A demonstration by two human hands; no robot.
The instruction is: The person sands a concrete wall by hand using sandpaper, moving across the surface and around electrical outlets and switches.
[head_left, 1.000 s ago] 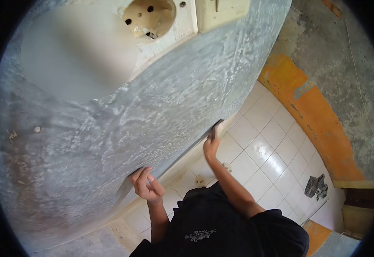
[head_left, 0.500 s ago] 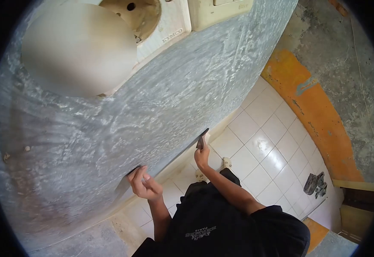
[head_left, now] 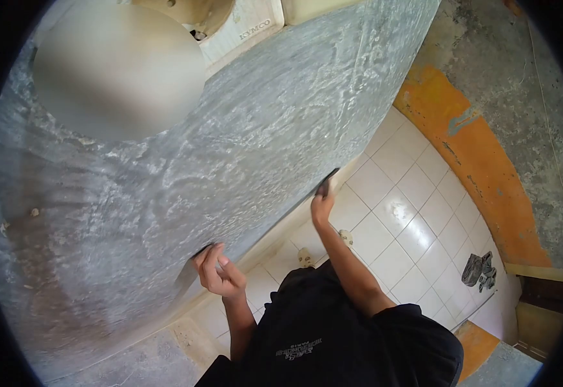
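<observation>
A grey, mottled wall (head_left: 249, 148) slants across the view, with both my hands close to its surface. My left hand (head_left: 220, 269) has its fingers curled round a flat tool with a thin dark edge (head_left: 202, 250), probably a putty knife; most of it is hidden. Further to the right and up, my right hand (head_left: 322, 205) grips a dark flat scraper (head_left: 327, 181), its edge at the wall. My fingers cover its handle.
White floor tiles (head_left: 391, 251) lie below, with my feet on them. A dark crumpled item (head_left: 479, 271) lies at the right, near an orange-painted band (head_left: 481, 168). A fixture marked KYMCO (head_left: 246, 32) is on the wall at the top, by a blurred round patch.
My right hand has moved up and to the right along the wall with the scraper. My left hand has stayed in almost the same place.
</observation>
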